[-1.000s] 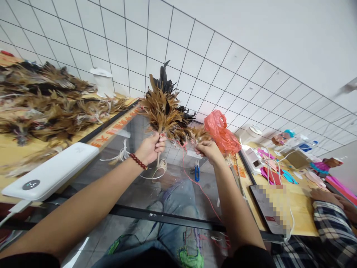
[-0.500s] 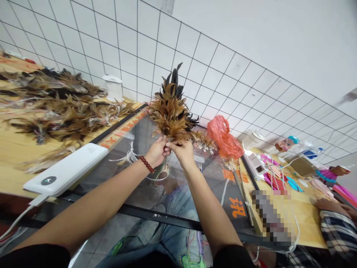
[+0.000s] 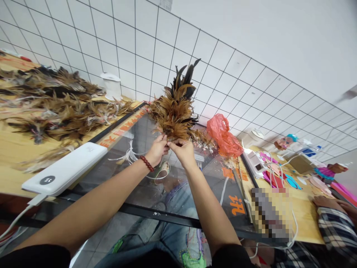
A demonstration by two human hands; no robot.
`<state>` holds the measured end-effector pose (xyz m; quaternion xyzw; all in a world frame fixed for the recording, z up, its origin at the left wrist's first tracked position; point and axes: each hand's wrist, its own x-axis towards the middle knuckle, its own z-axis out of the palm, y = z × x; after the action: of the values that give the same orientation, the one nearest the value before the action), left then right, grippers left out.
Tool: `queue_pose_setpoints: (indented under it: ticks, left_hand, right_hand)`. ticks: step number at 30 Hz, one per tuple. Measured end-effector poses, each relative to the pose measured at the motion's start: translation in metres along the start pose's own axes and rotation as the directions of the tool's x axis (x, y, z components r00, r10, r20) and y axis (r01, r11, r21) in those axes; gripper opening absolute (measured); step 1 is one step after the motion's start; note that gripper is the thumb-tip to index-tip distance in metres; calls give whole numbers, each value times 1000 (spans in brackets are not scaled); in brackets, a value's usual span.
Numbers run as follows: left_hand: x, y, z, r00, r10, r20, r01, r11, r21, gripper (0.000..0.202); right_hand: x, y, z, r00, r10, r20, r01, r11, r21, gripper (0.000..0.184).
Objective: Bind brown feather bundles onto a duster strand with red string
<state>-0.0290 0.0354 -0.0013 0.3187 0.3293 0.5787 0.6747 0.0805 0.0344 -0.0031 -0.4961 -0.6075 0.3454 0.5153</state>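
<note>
A tall bundle of brown and black feathers (image 3: pixel 178 108) rises in front of me, its dark tips leaning up to the right. At its base, my left hand (image 3: pixel 157 152) is closed in a pinch; a beaded bracelet circles that wrist. Close beside it, my right hand (image 3: pixel 183 152) also pinches at the bundle's lower end, the fingertips of both hands almost touching. The exact bit between the fingers is too small to make out. Below the hands lies a glass tabletop (image 3: pixel 134 201), with a tuft of white strands (image 3: pixel 129 152) left of my left hand.
Loose feathers (image 3: pixel 64 119) cover the wooden table at left, near a white power bank (image 3: pixel 65 169) with a cable. A red plastic bag (image 3: pixel 223 136) sits at right, before a wire grid (image 3: pixel 125 48). Farther right are coloured pieces (image 3: pixel 276 180) and another person's plaid sleeve (image 3: pixel 336 223).
The feather bundle's top has tilted to the right. Both hands stay pinched at its base in nearly the same place.
</note>
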Motion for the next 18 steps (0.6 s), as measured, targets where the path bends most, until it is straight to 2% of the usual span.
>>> queue_pose_setpoints:
  ticks: [3, 11, 15, 18]
  left_hand:
    - [-1, -3, 1, 1000, 7, 10, -7, 1000, 19, 16]
    - [-4, -12, -1, 984, 23, 177, -47, 990, 134, 40]
    - [-1, -17, -5, 974, 72, 214, -119, 969, 216, 42]
    - [3, -23, -10, 965, 112, 236, -184, 934, 307, 42]
  right_hand:
    - [0, 2, 1, 999, 9, -36, -6, 998, 67, 18]
    - [-2, 10, 6, 984, 110, -138, -50, 923, 382, 22]
    - [-5, 12, 11, 961, 268, -67, -191, 820, 540, 28]
    - [-7, 15, 13, 931, 365, -7, -290, 751, 593, 31]
